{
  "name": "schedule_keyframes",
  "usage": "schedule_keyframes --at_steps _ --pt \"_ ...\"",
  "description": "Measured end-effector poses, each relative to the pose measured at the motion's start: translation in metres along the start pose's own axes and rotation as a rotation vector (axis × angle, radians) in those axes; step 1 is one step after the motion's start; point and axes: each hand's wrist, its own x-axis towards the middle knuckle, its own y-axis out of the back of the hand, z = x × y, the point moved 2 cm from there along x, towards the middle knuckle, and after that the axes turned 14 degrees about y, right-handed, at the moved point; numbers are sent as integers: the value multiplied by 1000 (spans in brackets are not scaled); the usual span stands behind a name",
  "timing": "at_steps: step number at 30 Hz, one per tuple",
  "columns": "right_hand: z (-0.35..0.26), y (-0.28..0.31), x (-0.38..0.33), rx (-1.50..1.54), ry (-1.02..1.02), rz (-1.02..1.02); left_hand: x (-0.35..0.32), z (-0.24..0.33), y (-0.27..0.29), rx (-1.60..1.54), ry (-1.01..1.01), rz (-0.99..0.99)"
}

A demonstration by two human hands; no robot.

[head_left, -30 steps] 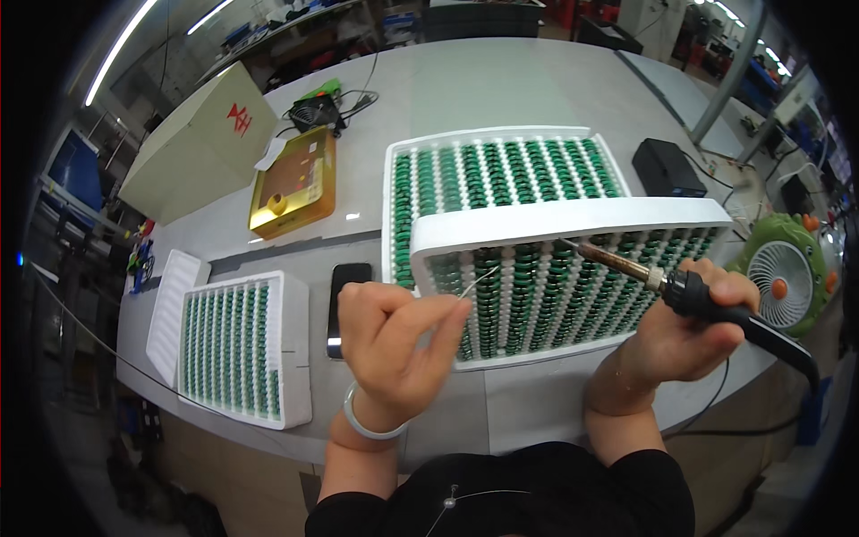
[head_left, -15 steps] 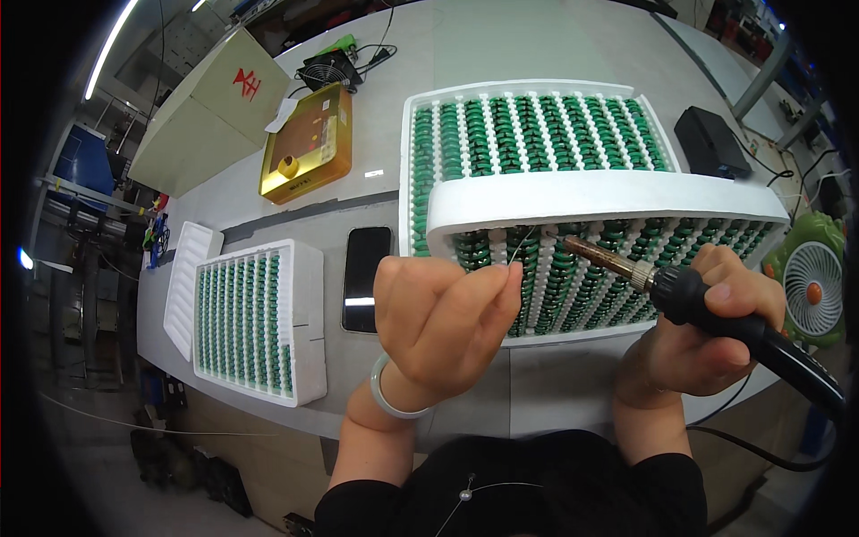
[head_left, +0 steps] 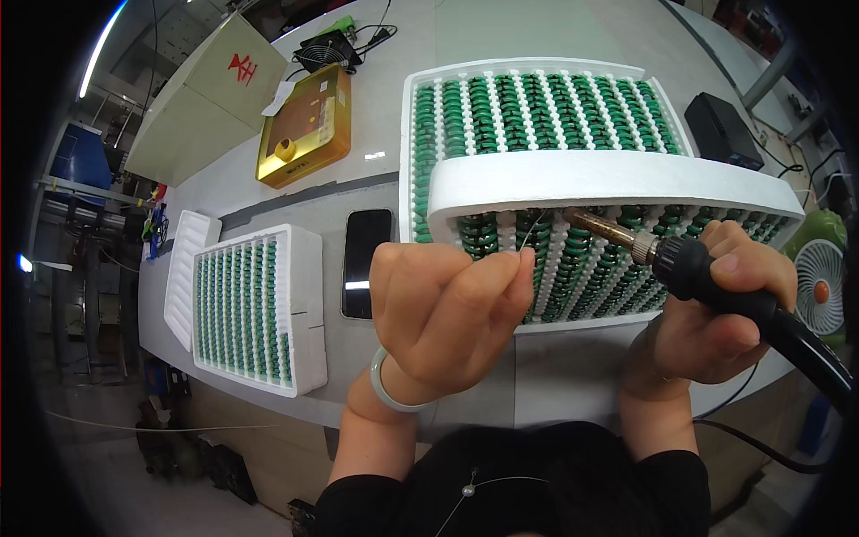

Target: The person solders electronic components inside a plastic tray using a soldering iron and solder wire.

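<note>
My left hand [head_left: 452, 313] is closed, pinching a thin solder wire [head_left: 531, 234] between thumb and fingertips. In my right hand [head_left: 738, 300] is a soldering iron [head_left: 687, 267] with a black handle, its brown metal barrel slanting up and left. Its tip reaches the top of the coil rows under the wall of a tilted white foam tray [head_left: 608, 177], near the wire's far end. Whether tip and wire touch is too small to tell. Rows of green wound coils [head_left: 481, 234] fill that tray, which leans on another coil-filled foam tray [head_left: 528, 66] behind.
A smaller foam tray of green coils [head_left: 309, 313] stands left, beside a white foam piece [head_left: 190, 268]. A phone [head_left: 368, 264] lies near my left hand. Farther back are a yellow box [head_left: 304, 125] and black fan [head_left: 327, 51]. Right: a black box [head_left: 723, 130], green fan [head_left: 819, 268] and iron's cord [head_left: 761, 452].
The whole view has shifted slightly, with the trays higher in the picture. Both hands sit a little farther right. The iron's tip stays at the top of the coil rows, and both grips are unchanged.
</note>
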Motion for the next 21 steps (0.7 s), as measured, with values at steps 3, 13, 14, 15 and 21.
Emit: schedule_keyframes --at_steps 3,13,14,15,21 --pt "0 3 1 -8 11 -12 0 1 -1 -9 -10 1" --pt "5 1 -3 -48 98 24 -1 0 -3 8 2 3" --pt "5 3 -3 -46 109 4 -1 1 -3 9 -2 -1" --pt "6 3 -3 -43 121 -16 -2 0 -3 9 0 -3" --pt "6 2 -2 -86 125 5 -2 2 -4 22 14 -25"
